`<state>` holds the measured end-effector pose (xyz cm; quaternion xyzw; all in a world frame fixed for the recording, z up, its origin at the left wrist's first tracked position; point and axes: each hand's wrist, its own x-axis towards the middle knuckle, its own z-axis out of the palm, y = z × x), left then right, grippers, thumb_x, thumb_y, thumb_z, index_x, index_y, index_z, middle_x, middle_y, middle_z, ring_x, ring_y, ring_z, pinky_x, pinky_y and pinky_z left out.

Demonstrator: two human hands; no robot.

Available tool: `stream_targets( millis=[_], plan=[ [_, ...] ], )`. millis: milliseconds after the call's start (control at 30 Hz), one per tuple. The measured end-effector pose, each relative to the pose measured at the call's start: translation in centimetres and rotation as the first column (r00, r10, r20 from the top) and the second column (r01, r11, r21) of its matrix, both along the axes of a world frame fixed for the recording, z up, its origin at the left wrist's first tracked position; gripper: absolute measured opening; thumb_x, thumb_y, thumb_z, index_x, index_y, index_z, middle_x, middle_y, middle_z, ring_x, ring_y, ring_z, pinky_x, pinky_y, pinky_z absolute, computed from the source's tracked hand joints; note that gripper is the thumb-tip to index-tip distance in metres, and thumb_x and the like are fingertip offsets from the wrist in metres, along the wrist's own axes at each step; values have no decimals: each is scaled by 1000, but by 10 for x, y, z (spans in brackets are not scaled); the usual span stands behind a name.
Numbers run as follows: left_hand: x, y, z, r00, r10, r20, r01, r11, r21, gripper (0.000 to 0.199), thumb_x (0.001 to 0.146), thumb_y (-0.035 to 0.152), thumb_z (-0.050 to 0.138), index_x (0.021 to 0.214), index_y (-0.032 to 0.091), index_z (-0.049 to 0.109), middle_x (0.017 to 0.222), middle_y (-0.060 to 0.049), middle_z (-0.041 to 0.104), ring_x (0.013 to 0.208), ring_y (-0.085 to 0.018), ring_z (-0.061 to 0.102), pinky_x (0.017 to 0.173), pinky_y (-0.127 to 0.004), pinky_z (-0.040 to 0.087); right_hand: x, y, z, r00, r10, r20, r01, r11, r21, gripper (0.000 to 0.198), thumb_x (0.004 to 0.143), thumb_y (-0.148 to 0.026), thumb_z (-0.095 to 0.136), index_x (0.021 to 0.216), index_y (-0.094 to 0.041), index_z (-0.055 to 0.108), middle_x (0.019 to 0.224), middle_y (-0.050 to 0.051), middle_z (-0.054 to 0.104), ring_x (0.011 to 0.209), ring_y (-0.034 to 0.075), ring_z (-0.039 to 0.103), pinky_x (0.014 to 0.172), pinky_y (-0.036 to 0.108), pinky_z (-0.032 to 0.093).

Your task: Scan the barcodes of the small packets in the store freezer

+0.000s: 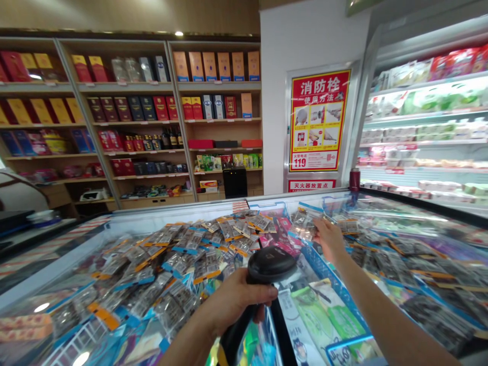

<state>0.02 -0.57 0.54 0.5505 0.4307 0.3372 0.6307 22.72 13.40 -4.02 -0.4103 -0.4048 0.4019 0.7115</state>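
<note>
Centrally, two hands at work over a freezer

The left hand (244, 295), near the centre of the scene, is closed around the handle of a black scanner (271, 262), whose head stands uppermost. The right hand (328, 238) reaches farther, to the right of the scanner, and grasps a clear packet (304, 219) with blue edging by its right side, between thumb and fingers. This packet lies at the far side of the freezer (143, 219), just beside a pink pack (281, 235). To the left, a broad heap (208, 264) of similar packets, edged in orange or blue, spreads across the freezer; a second heap (430, 264) occupies the right. Between them, on the near side, are green packs (328, 310) beside a blue basket wall (337, 287). A red can (354, 180) stands at the far right corner. Beyond, shelves (217, 85) of boxes fill the left, a red poster (321, 122) hangs right of them, and a lit fridge (427, 122) stands at far right.
</note>
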Motion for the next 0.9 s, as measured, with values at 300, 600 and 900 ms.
stream_targets(
  millis=[300, 600, 900],
  plan=[
    [-7, 2, -7, 998, -69, 4, 69, 996, 62, 27, 59, 36, 64, 56, 12, 54, 45, 0, 50, 42, -7, 43, 46, -21, 28, 3, 3, -3, 999, -12, 34, 15, 997, -75, 17, 57, -34, 62, 62, -18, 59, 48, -2, 58, 44, 14, 53, 41, 24, 43],
    [-7, 6, -7, 996, -18, 90, 14, 999, 48, 26, 59, 34, 65, 57, 12, 53, 45, 1, 49, 40, -8, 44, 44, -21, 30, 4, 3, -5, 998, -35, 58, 39, 996, -75, 20, 56, -35, 64, 59, -17, 57, 48, -2, 56, 44, 13, 52, 41, 24, 43],
    [-6, 5, -6, 996, -20, 86, 19, 1000, 16, 26, 56, 33, 68, 61, 11, 55, 49, 1, 51, 40, -7, 46, 43, -20, 32, 8, 11, -11, 994, -26, 105, 39, 991, -127, 17, 60, -36, 59, 60, -20, 55, 45, -5, 52, 42, 12, 48, 41, 23, 40]
  ],
)
